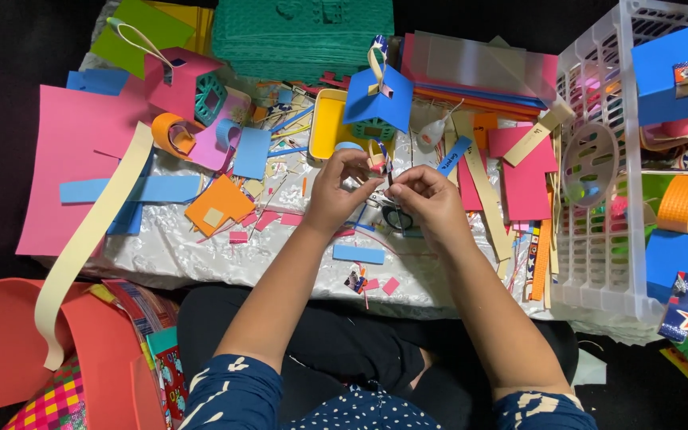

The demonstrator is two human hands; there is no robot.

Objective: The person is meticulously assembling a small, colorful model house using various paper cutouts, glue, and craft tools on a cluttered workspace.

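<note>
Bright, even overhead light, strongest around the fingers [364,169]. Soft sheen and faint glare on the crinkled silvery surface [161,247] just below and left of the fingers. Short, soft shadows beneath the fingers. Corners far from the fingers fading to near black. Sharp focus throughout, slight wide-angle stretch toward the edges.

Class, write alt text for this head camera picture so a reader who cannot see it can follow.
A person's left hand and right hand pinch a small paper piece together over a table littered with coloured paper scraps. Scissors lie under the hands; a blue paper house sits behind, a white plastic basket to the right.
</note>
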